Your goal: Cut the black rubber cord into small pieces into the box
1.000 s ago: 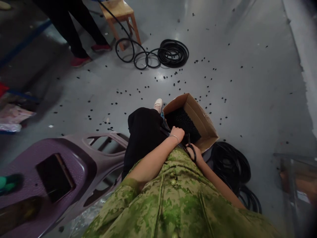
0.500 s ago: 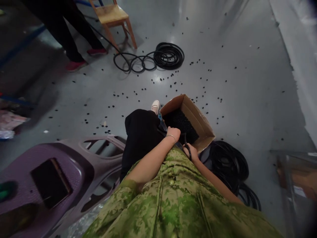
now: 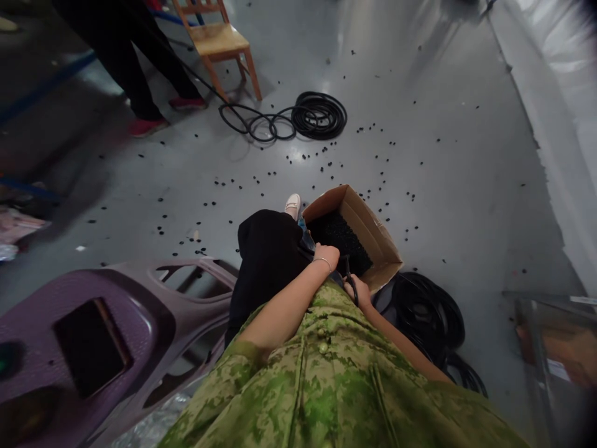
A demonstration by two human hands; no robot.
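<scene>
L hand fisted, contents unclear, R hand gripping blk tool, 2 hands nr carton

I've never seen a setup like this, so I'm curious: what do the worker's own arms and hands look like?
Both the left hand and right hand are gloveless. A thin, pale bracelet circles the left wrist. The forearms are bare below green camouflage sleeves.

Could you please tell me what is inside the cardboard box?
The cardboard box holds many small black pieces. They cover its bottom; the left hand and right hand partly hide the near side.
</scene>
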